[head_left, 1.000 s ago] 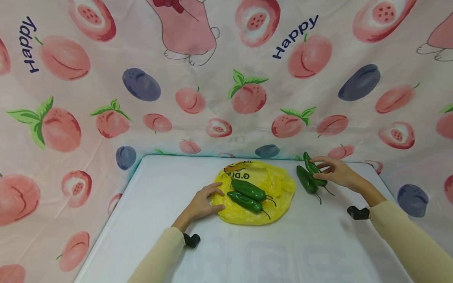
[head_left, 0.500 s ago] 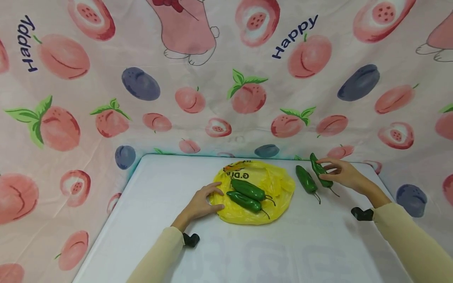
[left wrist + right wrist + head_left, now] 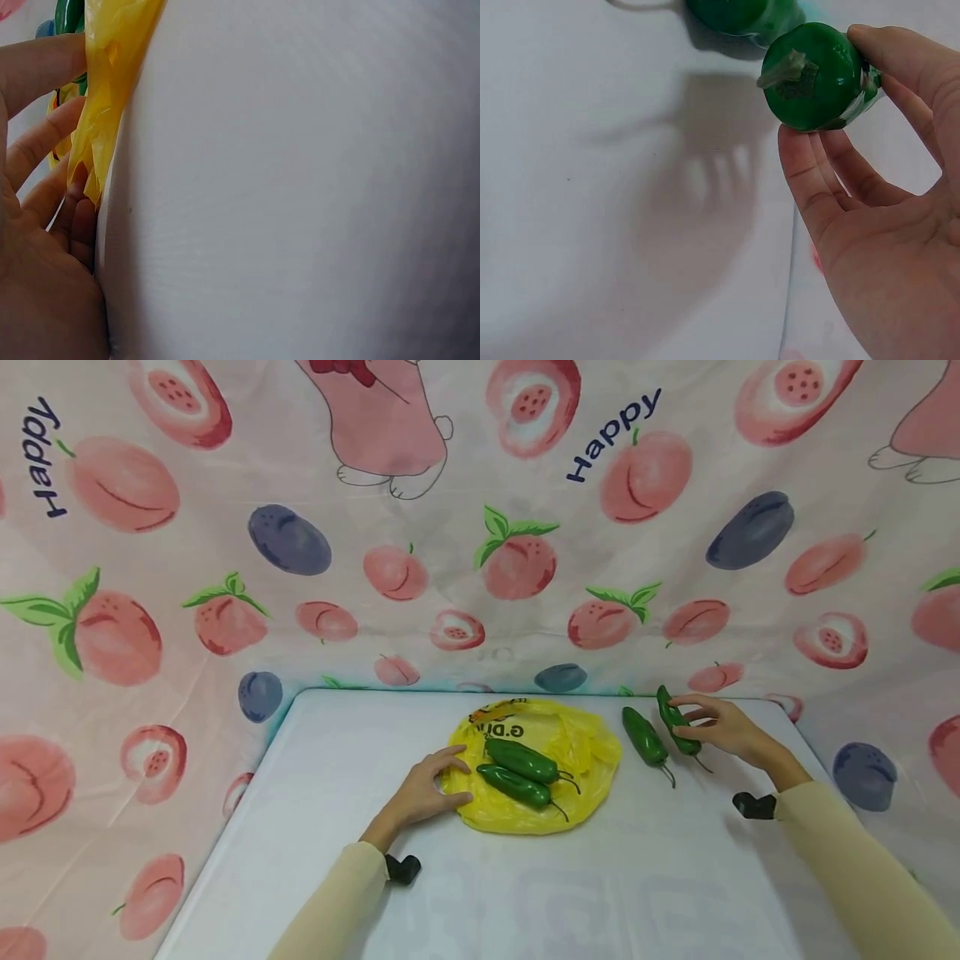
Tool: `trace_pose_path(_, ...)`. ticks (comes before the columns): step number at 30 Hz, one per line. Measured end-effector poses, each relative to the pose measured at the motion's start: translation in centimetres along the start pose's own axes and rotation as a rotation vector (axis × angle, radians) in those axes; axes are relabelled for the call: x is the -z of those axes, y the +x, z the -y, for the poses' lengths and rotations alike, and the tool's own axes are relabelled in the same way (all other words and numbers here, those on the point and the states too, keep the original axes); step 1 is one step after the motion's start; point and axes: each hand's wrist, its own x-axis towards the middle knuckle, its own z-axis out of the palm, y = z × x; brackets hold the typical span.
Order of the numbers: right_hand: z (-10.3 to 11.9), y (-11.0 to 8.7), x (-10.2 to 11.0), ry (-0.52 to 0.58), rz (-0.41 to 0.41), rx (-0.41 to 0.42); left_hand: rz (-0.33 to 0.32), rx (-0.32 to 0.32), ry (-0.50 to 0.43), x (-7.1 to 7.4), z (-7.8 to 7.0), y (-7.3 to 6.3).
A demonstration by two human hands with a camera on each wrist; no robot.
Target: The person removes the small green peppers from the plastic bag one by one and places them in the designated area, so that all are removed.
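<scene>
Two glossy green chili peppers (image 3: 522,760) lie side by side on a crumpled yellow plastic bag (image 3: 510,821) with dark lettering. My left hand (image 3: 418,789) is at the bag's left edge, thumb and fingers spread apart and touching the plastic (image 3: 112,82); the fingertips are partly hidden behind it. To the right of the bag, my right hand (image 3: 723,728) holds another green chili pepper (image 3: 810,79) between thumb and fingers, its stem towards the wrist camera. Its shadow falls on the table apart from it. One more green pepper (image 3: 645,737) lies just left of that hand.
The white tabletop (image 3: 555,893) runs back to a pink fruit-print cloth (image 3: 435,527) that hangs behind and at the sides. Black wrist-worn pieces (image 3: 753,806) show at both cuffs.
My right hand has moved slightly right with the pepper, separating it from the pepper it overlapped before. The left hand stays at the bag, and the head view has shifted a little.
</scene>
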Motion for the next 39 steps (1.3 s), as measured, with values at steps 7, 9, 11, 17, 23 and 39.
trace_pose_path(7,-0.8,0.5,-0.4,0.005,0.019,-0.055,0.003,-0.005,0.011,0.0,0.1,0.0)
trace_pose_path(9,-1.0,0.6,-0.6,0.002,0.019,-0.06,0.001,-0.014,0.009,0.0,0.1,0.0)
trace_pose_path(11,-1.0,0.7,-0.7,-0.001,0.021,-0.06,0.001,-0.016,0.009,0.0,0.1,-0.1)
trace_pose_path(17,-1.2,0.9,-1.1,-0.004,0.024,-0.069,0.009,0.0,0.015,0.1,0.0,-0.1)
trace_pose_path(23,-1.5,1.1,-1.3,0.001,0.033,-0.064,0.001,-0.003,0.008,0.2,-0.1,0.0)
trace_pose_path(39,-2.1,1.4,-1.4,0.001,0.062,-0.038,0.001,0.006,0.011,0.0,0.2,0.1)
